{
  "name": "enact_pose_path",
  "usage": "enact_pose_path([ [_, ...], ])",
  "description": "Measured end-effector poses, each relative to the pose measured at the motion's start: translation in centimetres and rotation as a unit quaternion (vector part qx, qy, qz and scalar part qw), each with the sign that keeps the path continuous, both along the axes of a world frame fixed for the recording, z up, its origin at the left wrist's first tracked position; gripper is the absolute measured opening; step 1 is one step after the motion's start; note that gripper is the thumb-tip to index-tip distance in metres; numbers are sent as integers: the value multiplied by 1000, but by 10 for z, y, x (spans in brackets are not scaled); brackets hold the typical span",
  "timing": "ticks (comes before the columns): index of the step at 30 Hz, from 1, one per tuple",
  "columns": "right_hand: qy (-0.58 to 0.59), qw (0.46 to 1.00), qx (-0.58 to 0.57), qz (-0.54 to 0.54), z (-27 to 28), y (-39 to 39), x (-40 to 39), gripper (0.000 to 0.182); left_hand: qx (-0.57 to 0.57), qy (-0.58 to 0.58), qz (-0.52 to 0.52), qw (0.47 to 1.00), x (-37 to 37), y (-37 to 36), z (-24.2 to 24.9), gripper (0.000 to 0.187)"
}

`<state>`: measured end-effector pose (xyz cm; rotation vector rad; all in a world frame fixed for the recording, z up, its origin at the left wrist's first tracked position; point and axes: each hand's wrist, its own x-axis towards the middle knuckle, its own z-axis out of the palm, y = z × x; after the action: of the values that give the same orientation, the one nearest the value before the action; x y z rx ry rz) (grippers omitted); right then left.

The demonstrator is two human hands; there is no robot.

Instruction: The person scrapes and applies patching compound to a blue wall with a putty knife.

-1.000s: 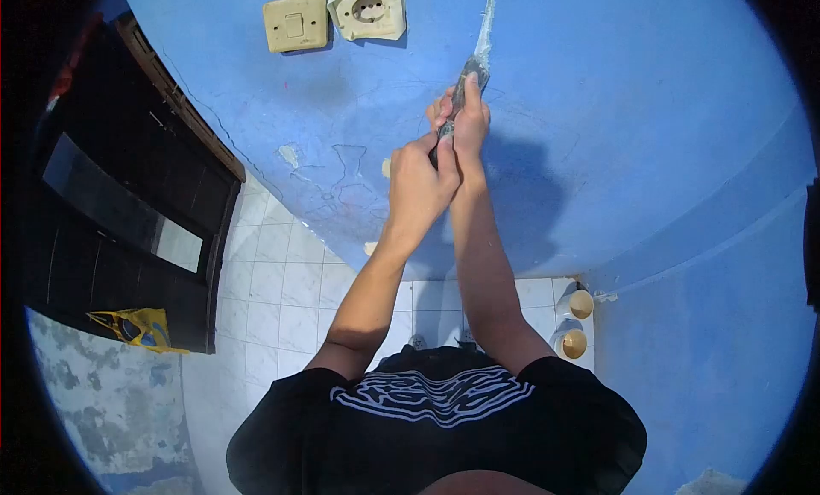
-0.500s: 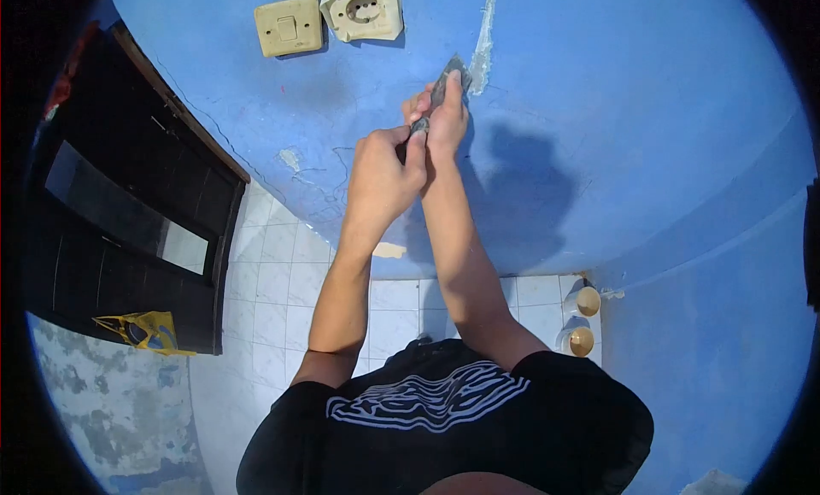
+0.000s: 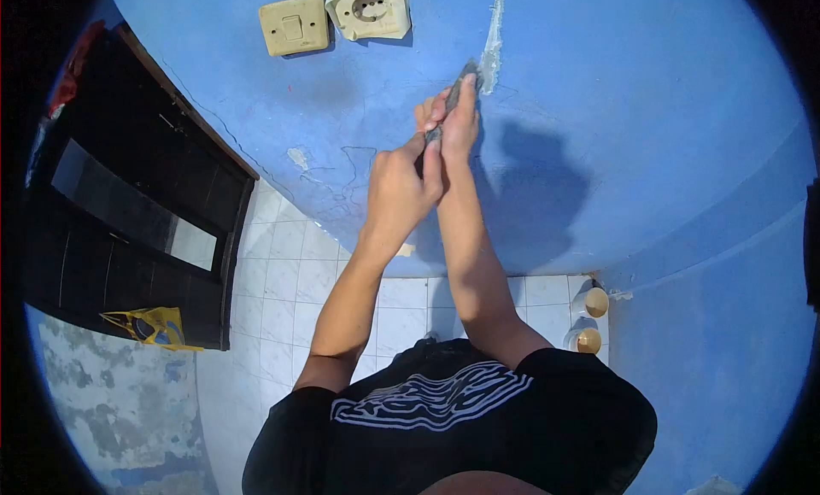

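Note:
A dark grey, narrow scraper (image 3: 461, 87) slants up and to the right against the blue wall (image 3: 649, 76). My right hand (image 3: 459, 129) is closed round it, thumb laid along its upper part. Below and to the left, my left hand (image 3: 400, 186) pinches the lower end between thumb and fingers. The tip lies just left of a long whitish bare streak (image 3: 492, 51) in the paint. Part of the scraper is hidden by my fingers.
A light switch (image 3: 293, 25) and a wall socket (image 3: 369, 10) are at upper left. A dark wooden door (image 3: 145, 230) stands left, a yellow bag (image 3: 162, 326) by its foot. Two containers (image 3: 595, 303) sit on the white tiled floor (image 3: 265, 273) in the right corner.
The whole view has shifted slightly, so wall and hands appear a little further right. Both hands keep the same grip, and the scraper's tip sits slightly lower beside the streak.

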<state>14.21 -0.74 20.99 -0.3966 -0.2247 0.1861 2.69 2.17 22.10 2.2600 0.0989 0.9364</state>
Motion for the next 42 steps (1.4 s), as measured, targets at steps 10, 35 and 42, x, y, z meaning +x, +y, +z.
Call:
enact_pose_path([
  [10,3,998,-59,-24,6,-6,4,56,-66,-20,-11,998,12,-2,-11,25],
  [35,30,996,-78,-32,8,-18,3,57,-47,-21,-4,999,11,-11,-6,22],
  [42,15,996,-86,-28,12,-18,6,58,-50,-24,-3,998,10,-13,-4,24],
])
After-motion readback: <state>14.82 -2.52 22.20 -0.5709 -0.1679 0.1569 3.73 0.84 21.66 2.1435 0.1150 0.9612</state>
